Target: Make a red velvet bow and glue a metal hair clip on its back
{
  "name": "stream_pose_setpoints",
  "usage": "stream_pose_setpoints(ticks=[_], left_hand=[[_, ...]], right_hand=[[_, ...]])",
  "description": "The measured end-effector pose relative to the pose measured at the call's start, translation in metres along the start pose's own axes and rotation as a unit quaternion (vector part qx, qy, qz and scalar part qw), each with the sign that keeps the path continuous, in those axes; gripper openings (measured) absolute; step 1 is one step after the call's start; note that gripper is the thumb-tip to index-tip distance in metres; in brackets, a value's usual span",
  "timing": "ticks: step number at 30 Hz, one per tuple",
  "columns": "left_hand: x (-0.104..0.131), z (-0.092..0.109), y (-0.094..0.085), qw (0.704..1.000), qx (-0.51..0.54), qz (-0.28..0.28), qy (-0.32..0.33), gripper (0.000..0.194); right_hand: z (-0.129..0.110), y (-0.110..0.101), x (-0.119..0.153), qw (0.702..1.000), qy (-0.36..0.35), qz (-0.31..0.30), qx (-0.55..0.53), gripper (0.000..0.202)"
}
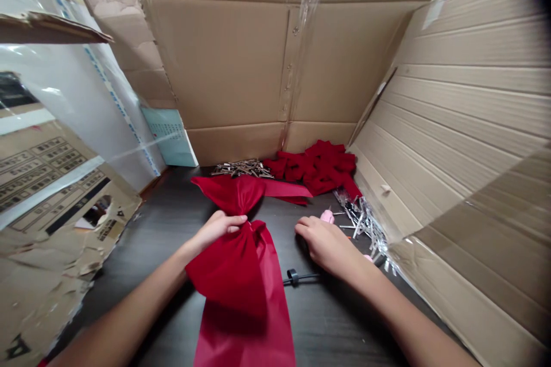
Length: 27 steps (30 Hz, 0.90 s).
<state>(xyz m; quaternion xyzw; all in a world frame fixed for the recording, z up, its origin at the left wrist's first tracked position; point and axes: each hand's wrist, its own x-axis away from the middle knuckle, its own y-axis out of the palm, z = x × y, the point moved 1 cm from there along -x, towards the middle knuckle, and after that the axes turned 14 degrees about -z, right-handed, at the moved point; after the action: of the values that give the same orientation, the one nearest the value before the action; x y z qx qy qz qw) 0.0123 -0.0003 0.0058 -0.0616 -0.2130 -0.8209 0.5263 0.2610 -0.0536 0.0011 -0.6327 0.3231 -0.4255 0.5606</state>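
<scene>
A large red fabric bow with a gathered middle lies in front of me, its long tails reaching toward me and to the right. My left hand is closed on the gathered middle, thumb and fingers pinching the cloth. To the right of the bow, my right hand is low over the table with its fingers curled downward. What those fingers hold, if anything, is hidden. Just behind them a pink object shows in part, its kind unclear. A black cable with a dark strap round it runs between the right forearm and the bow.
A pile of red fabric strips lies at the back, beside a heap of thin metallic pieces. Silvery strips in clear plastic lie at the right. Cardboard walls enclose the dark table; a light-blue booklet leans at the back left.
</scene>
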Motion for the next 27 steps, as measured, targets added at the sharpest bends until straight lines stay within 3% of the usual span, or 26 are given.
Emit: stream_pose_setpoints(ticks=[3,6,9,11,14,17,21,24,27], left_hand=[[0.003,-0.005,0.012,0.998,-0.003,-0.058,-0.022,0.031],[0.007,-0.01,0.018,0.993,0.003,-0.115,-0.036,0.037],[0.009,-0.011,0.019,0.986,0.011,-0.163,-0.032,0.041],[0.01,-0.01,0.017,0.987,0.008,-0.16,-0.026,0.041],[0.01,-0.008,0.014,0.994,-0.001,-0.111,-0.015,0.038],[0.008,-0.009,0.012,0.995,-0.007,-0.099,-0.005,0.037],[0.002,-0.016,0.011,0.993,-0.04,-0.11,-0.007,0.042],[-0.002,-0.017,0.009,0.989,-0.097,-0.114,0.001,0.048],[-0.004,-0.012,0.005,0.974,-0.194,-0.117,0.016,0.046]], right_hand=[[-0.006,-0.004,0.001,0.998,-0.019,0.045,-0.051,0.023],[-0.019,-0.007,0.003,0.968,-0.108,0.092,-0.207,0.019],[-0.032,-0.004,0.003,0.922,-0.164,0.053,-0.345,0.038],[-0.038,0.001,0.002,0.907,-0.157,0.028,-0.39,0.046],[-0.042,0.011,-0.003,0.88,-0.142,0.022,-0.452,0.042],[-0.046,0.019,-0.006,0.826,-0.16,-0.005,-0.541,0.042],[-0.049,0.022,-0.004,0.772,-0.176,-0.12,-0.599,0.031],[-0.05,0.019,-0.001,0.779,-0.172,-0.179,-0.576,0.018],[-0.051,0.015,0.002,0.823,-0.162,-0.148,-0.524,0.006]])
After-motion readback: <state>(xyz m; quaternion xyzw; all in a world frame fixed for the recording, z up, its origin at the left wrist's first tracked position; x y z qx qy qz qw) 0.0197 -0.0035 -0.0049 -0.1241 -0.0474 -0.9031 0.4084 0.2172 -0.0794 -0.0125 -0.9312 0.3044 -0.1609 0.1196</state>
